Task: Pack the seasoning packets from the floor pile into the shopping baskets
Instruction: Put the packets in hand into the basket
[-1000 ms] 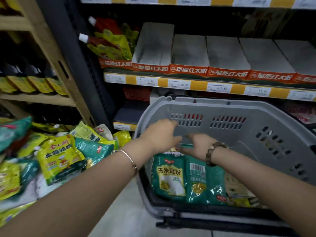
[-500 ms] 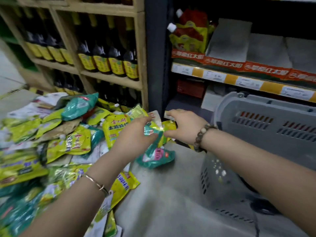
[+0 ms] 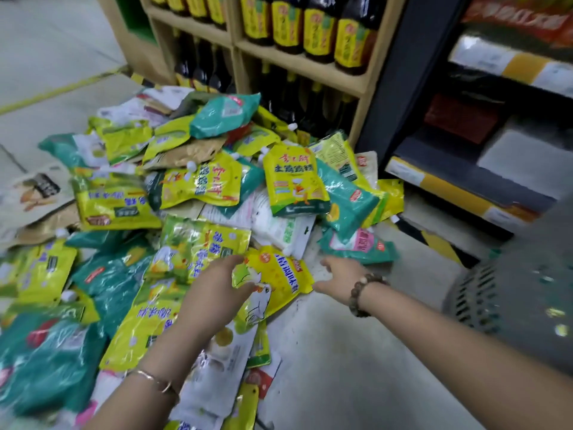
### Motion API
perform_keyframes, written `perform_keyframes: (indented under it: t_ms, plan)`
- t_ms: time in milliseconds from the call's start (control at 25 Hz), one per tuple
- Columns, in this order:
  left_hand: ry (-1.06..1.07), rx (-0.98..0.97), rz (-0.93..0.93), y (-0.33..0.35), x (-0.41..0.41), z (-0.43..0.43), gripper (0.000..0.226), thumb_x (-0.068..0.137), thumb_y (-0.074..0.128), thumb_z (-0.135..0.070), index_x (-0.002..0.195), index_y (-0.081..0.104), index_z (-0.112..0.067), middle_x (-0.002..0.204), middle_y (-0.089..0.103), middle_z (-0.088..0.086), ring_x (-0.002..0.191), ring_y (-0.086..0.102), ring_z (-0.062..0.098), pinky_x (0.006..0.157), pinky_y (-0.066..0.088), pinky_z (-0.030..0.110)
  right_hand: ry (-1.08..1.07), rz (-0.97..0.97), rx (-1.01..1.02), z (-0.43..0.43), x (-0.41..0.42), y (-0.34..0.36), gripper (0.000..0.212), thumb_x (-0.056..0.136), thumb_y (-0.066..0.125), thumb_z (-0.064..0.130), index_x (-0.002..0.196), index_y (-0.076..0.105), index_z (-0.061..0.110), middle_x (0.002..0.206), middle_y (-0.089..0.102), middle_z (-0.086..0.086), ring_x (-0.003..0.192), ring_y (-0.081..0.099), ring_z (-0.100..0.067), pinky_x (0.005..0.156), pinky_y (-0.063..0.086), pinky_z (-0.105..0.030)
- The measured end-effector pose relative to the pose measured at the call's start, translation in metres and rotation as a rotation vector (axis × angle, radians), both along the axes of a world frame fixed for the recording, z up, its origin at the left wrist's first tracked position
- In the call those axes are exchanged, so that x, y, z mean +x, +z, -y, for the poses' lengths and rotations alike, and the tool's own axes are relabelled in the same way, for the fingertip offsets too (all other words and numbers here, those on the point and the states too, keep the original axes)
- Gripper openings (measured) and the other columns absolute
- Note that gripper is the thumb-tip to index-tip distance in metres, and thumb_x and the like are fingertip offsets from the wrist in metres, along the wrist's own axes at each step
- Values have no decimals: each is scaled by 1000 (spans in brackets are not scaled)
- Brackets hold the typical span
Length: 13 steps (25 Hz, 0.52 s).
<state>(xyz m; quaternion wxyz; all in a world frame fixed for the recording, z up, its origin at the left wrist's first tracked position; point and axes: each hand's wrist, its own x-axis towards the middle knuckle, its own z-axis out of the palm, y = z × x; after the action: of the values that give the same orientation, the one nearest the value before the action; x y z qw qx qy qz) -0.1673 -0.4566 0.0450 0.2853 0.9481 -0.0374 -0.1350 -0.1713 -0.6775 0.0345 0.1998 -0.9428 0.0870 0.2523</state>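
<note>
A big pile of seasoning packets (image 3: 173, 212), yellow, teal and white, covers the floor on the left. My left hand (image 3: 214, 290) grips the left edge of a yellow packet with a chicken drawing (image 3: 276, 277) at the pile's near right edge. My right hand (image 3: 338, 276) hovers just right of that packet with fingers spread, and it holds nothing. The grey shopping basket (image 3: 511, 293) shows blurred at the right edge, beyond my right forearm.
A wooden shelf of dark sauce bottles (image 3: 310, 29) stands behind the pile. A dark metal store shelf (image 3: 483, 144) with yellow price strips runs along the right. Bare grey floor (image 3: 356, 367) lies between pile and basket.
My view swung left from the basket to the floor pile. Both hands left the basket, passed over a teal packet, and came down to the yellow chicken packet, which my left hand took hold of.
</note>
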Motion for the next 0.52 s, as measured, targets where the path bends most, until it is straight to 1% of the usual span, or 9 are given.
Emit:
perform_keyframes:
  t_ms: [80, 160, 240, 320, 360, 400, 440, 480, 520]
  plan:
    - [62, 17, -62, -26, -10, -18, 54, 88, 63, -31, 138, 45, -22, 141, 47, 3, 120, 52, 21, 91, 44, 32, -42, -72, 72, -18, -2, -39, 59, 85, 60, 41, 136, 43, 15, 133, 51, -8, 117, 51, -25, 90, 45, -29]
    - [97, 23, -106, -48, -18, -29, 53, 88, 62, -29, 138, 46, -21, 140, 49, 3, 122, 50, 21, 92, 44, 32, -221, -159, 220, -37, -4, -73, 65, 82, 63, 42, 137, 42, 16, 130, 54, -8, 109, 55, -24, 82, 46, -28]
    - [127, 14, -132, -65, -24, -34, 51, 89, 61, -27, 137, 47, -21, 140, 49, 3, 117, 54, 21, 87, 45, 31, -604, -232, 477, -59, 0, -103, 69, 74, 70, 42, 130, 47, 10, 116, 61, -12, 102, 61, -28, 85, 52, -38]
    - [149, -1, -136, -75, -28, -36, 48, 89, 60, -25, 135, 49, -21, 139, 49, 3, 115, 55, 23, 82, 45, 31, -997, -294, 701, -75, 8, -123, 58, 66, 77, 45, 106, 61, 7, 93, 66, -15, 95, 66, -34, 84, 54, -50]
    - [160, -9, -126, -80, -29, -37, 47, 88, 60, -25, 135, 50, -21, 138, 50, 3, 117, 54, 22, 84, 44, 30, -1102, -297, 782, -81, 13, -127, 51, 66, 77, 50, 97, 66, 12, 84, 68, -13, 87, 69, -32, 78, 57, -47]
    - [172, -23, -113, -83, -29, -37, 46, 88, 60, -24, 134, 51, -21, 137, 52, 3, 119, 52, 21, 87, 43, 30, -1135, -322, 851, -86, 18, -130, 47, 67, 75, 56, 87, 68, 15, 73, 68, -11, 70, 71, -26, 65, 59, -38]
    - [186, -39, -104, -85, -29, -39, 45, 89, 59, -24, 133, 51, -21, 136, 53, 2, 121, 51, 20, 89, 43, 30, -1131, -351, 892, -91, 22, -132, 50, 67, 73, 62, 78, 69, 14, 64, 67, -12, 48, 66, -19, 48, 55, -27]
    - [196, -53, -98, -87, -29, -40, 44, 89, 59, -23, 132, 52, -20, 135, 54, 2, 121, 51, 19, 91, 43, 30, -1113, -342, 923, -95, 25, -131, 48, 71, 71, 59, 85, 67, 13, 67, 68, -11, 33, 57, -15, 39, 47, -21]
    - [201, -62, -89, -89, -29, -41, 44, 89, 59, -23, 132, 53, -21, 133, 55, 1, 120, 51, 19, 92, 44, 31, -1101, -311, 968, -96, 26, -129, 44, 83, 64, 48, 101, 63, 8, 79, 69, -11, 34, 55, -15, 38, 43, -22]
